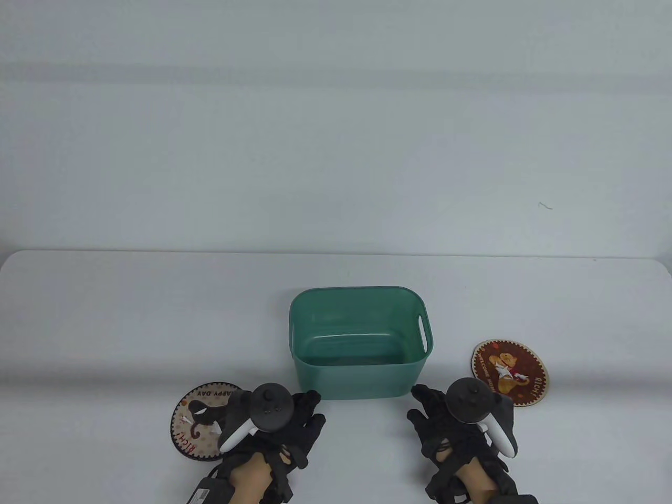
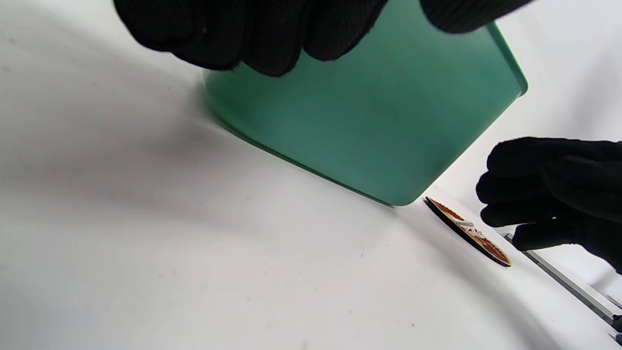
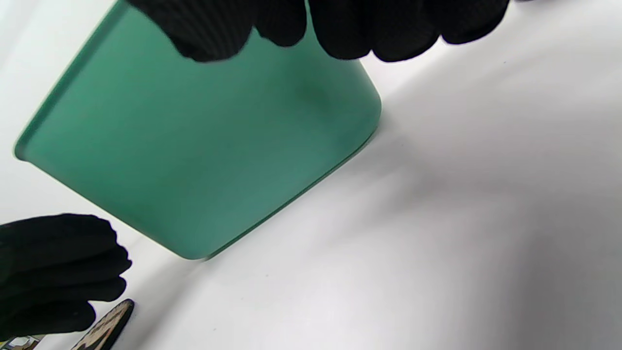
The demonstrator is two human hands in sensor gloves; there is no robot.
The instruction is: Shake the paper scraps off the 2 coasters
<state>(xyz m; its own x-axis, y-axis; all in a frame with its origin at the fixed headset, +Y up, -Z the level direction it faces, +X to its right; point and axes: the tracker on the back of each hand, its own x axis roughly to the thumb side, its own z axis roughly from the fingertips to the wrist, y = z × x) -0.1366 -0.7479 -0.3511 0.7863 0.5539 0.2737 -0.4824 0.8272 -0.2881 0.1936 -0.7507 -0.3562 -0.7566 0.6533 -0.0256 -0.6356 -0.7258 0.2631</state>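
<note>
From above, a green bin (image 1: pixel 361 341) stands mid-surface (image 1: pixel 105 315). The left hand (image 1: pixel 278 425) and right hand (image 1: pixel 451 425) hover near its front corners, fingers relaxed and holding nothing. The left coaster (image 1: pixel 197 428) lies partly under the left hand; the right coaster (image 1: pixel 512 371) lies just beyond the right hand, white paper scraps (image 1: pixel 505 371) on it.

Left wrist camera: loose gloved fingers (image 2: pixel 252 34) before the bin's wall, the right coaster past its corner.

Right wrist camera: fingers (image 3: pixel 369 29) hang loose before the bin, the left coaster's edge at bottom left.
</note>
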